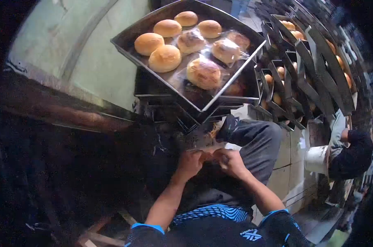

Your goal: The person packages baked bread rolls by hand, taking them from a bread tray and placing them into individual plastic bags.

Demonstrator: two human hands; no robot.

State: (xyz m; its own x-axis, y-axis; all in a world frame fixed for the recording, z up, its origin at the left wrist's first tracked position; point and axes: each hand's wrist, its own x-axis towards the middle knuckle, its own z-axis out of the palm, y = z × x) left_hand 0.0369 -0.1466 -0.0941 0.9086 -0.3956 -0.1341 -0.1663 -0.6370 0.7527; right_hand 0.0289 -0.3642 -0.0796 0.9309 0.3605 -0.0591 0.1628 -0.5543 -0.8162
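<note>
My left hand (190, 164) and my right hand (229, 160) are close together above my lap, fingers closed in a pinch. Between them they grip what looks like a thin clear plastic bag (211, 148); the dim light hides most of it. Just beyond my hands, a square metal baking tray (122, 48) rests on top of other trays. Several plain golden buns (165, 58) lie in its left and far part. Toward its right side are several browned buns in clear plastic (203, 73).
More dark trays (153, 88) are stacked under the top one. Many tilted trays of buns (298, 78) stand at the right. A white bucket (317, 159) is on the tiled floor beside another person (353, 154). A pale wall (50, 49) rises at the left.
</note>
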